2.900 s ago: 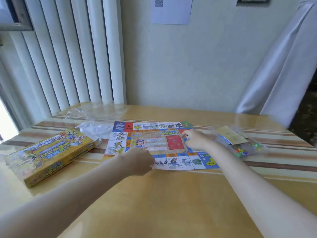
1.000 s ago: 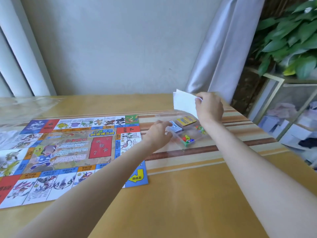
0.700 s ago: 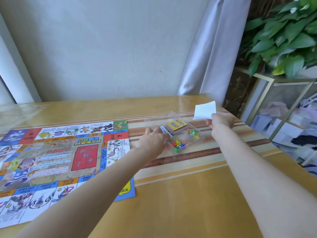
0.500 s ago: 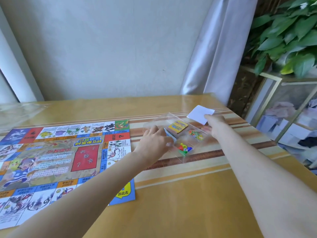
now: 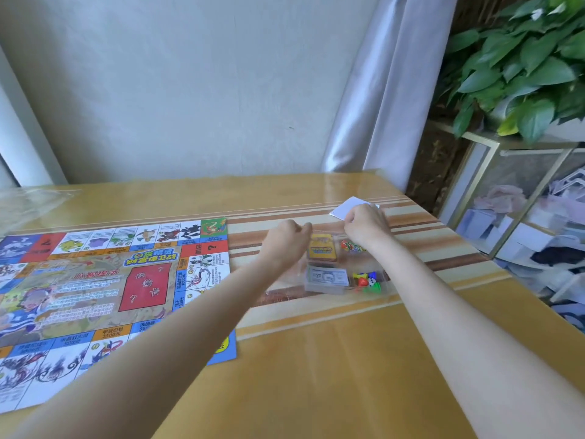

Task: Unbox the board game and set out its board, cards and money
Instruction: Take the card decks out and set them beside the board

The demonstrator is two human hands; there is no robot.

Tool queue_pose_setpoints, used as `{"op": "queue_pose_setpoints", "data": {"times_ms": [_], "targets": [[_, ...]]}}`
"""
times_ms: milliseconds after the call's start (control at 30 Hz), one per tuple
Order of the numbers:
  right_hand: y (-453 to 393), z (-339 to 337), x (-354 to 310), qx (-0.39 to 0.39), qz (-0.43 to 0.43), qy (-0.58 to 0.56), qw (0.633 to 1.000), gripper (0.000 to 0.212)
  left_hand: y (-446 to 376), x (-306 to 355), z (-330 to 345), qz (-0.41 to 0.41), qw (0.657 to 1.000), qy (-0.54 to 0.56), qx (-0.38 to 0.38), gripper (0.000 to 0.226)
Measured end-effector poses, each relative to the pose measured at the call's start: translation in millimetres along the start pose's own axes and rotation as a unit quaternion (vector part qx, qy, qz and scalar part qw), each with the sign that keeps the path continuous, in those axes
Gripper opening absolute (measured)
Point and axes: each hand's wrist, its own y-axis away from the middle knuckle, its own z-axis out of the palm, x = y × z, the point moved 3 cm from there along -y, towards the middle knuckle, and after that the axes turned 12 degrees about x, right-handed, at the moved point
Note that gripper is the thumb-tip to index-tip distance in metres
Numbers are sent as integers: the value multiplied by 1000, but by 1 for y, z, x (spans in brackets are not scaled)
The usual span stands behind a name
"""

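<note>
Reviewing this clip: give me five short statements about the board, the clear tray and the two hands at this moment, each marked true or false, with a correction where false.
1. The game board lies unfolded flat on the table. True.
2. The clear tray sits on top of the board. False: it sits on the table, to the right of the board.
3. The yellow card deck lies farther from the person than the stack of play money. True.
4. Both hands rest on the board. False: the left hand and right hand are at the tray's far edge.
5. The white paper lies inside the tray. False: it lies on the table beyond the right hand.
</note>
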Motion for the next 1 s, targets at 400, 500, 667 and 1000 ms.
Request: {"op": "queue_pose_setpoints", "data": {"times_ms": [400, 500, 667, 1000], "targets": [[28, 21, 8, -75, -16, -83, 994, 32, -13, 33, 5, -185, 969, 20, -161, 45], [31, 23, 9, -65, -16, -82, 994, 30, -16, 31, 2, -235, 962, 44, -134, 40], [30, 29, 11, -46, -14, -89, 995, 28, -20, 18, 2, -275, 951, 102, -97, 50], [33, 28, 14, -35, -45, -101, 993, 32, -16, 21, 17, -202, 976, 63, -58, 21]]}}
